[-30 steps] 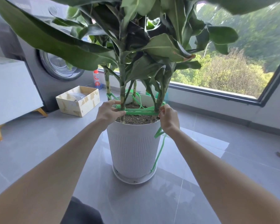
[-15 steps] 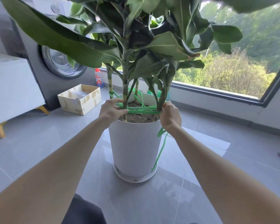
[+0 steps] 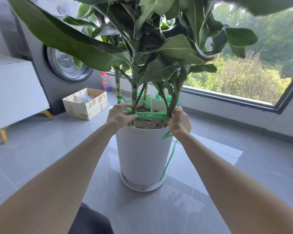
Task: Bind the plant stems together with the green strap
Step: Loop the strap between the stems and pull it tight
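Tiled floor [image 3: 41, 157]; left hand [image 3: 120, 115] and right hand [image 3: 179, 122] pinch the strap [image 3: 150, 117] over the pot [image 3: 142, 149]; best pulled taut, level round the stems [image 3: 134, 95].

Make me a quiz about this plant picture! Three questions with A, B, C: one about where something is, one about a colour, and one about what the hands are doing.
1. Where is the cardboard box?
A) on the windowsill
B) on the floor, left of the pot, by the washing machine
C) inside the pot

2. What colour is the pot?
A) red
B) black
C) white

3. What is happening with the green strap?
A) the left hand and the right hand both grip it
B) it lies coiled and untouched
C) only one hand touches it

Answers:
1 B: the box sits on the floor beside the washing machine.
2 C: its ribbed wall is white.
3 A: each hand grips the strap where it stretches between two stems.
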`<state>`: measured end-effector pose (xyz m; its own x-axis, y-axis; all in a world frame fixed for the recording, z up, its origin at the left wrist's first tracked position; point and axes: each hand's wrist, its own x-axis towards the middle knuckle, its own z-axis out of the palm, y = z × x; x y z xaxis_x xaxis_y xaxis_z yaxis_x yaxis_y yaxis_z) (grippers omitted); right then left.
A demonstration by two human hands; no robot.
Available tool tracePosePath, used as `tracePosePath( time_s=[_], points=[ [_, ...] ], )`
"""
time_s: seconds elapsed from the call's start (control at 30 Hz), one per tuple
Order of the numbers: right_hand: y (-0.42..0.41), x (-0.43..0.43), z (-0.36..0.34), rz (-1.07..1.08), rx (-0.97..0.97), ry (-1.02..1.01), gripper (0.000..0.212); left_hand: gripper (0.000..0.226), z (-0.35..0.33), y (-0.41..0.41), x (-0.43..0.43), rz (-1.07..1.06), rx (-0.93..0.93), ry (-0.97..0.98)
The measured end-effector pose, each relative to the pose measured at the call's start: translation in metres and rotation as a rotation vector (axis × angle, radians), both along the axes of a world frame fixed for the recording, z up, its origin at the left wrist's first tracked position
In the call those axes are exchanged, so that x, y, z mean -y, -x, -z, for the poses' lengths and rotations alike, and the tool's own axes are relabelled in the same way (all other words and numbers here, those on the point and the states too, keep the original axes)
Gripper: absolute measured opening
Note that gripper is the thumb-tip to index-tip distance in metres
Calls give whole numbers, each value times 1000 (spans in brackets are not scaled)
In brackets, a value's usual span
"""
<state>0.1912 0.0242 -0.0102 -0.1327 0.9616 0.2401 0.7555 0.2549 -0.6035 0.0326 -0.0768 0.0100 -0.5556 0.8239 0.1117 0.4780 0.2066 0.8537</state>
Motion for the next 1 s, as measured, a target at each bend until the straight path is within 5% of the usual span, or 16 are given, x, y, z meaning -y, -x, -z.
tracePosePath(
  time_s=[1.0],
  points=[
    [-21,-4,-2,-157,-83,56,14,46,-2,-4,-1,-16,-46,1]
  ],
)
